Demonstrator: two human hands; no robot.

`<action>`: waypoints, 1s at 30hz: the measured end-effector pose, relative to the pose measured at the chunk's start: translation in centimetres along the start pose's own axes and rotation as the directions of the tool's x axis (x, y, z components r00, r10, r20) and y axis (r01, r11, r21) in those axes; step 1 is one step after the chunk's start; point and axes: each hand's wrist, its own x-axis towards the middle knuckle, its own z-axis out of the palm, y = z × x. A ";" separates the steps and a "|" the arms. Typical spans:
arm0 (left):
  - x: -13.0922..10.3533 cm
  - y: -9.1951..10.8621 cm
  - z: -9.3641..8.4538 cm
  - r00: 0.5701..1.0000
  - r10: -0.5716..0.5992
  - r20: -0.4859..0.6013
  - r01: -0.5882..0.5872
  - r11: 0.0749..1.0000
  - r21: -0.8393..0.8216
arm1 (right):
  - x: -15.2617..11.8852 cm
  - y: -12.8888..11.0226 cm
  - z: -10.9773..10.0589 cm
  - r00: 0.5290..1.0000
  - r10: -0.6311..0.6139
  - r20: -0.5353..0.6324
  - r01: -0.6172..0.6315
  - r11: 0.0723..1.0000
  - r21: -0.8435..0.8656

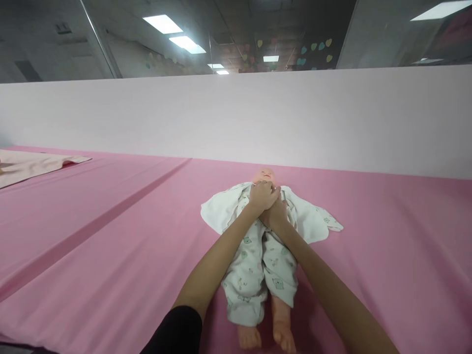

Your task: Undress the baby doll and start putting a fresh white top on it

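Far left, at the edge of my view: a pale peach cloth (33, 164) lies flat on the pink sheet (110, 231), well apart from the work. A long crease runs diagonally across the sheet between that cloth and the doll. A pale partition wall (236, 118) stands along the far side.

Centre: baby doll (263, 255) on its back, head (264, 175) toward the wall, bare feet toward me. It wears a white printed sleepsuit (258, 275); the upper part of the garment is spread open to both sides like wings, the legs are dressed to the ankles.

Left hand (261, 195), coming off a dark sleeve (177, 332): resting on the doll's upper chest just below the chin, fingers curled closed. It seems pinched on the sleepsuit at the neckline, though I cannot make out the fabric between the fingers from here.

Right hand (275, 211): touching the left, partly tucked beneath it, also on the chest. Its fingers are mostly hidden; I cannot tell how far they are closed or what they have.

Right of the doll: the garment's open flap, then bare pink sheet.
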 end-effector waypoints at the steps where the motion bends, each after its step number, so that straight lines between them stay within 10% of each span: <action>1: -0.2 -0.4 0.1 0.999 -0.034 -0.035 0.033 0.999 -0.043 | -0.2 0.0 0.0 1.000 0.011 -0.024 -0.011 1.000 -0.003; 11: -5.1 -2.5 -0.4 0.973 -0.160 -0.169 0.157 0.987 -0.030 | -3.1 0.1 0.6 0.968 0.137 -0.212 -0.141 0.990 -0.004; 25: -16.3 -5.3 -4.0 0.955 -0.151 0.256 0.172 0.983 -0.062 | -11.1 2.7 -1.9 0.963 0.249 0.107 -0.270 0.908 0.321; 30: -16.8 -0.1 -10.7 0.995 0.093 -0.025 -0.096 0.945 -0.312 | -12.3 3.1 -1.3 0.956 0.289 0.037 -0.273 0.843 0.462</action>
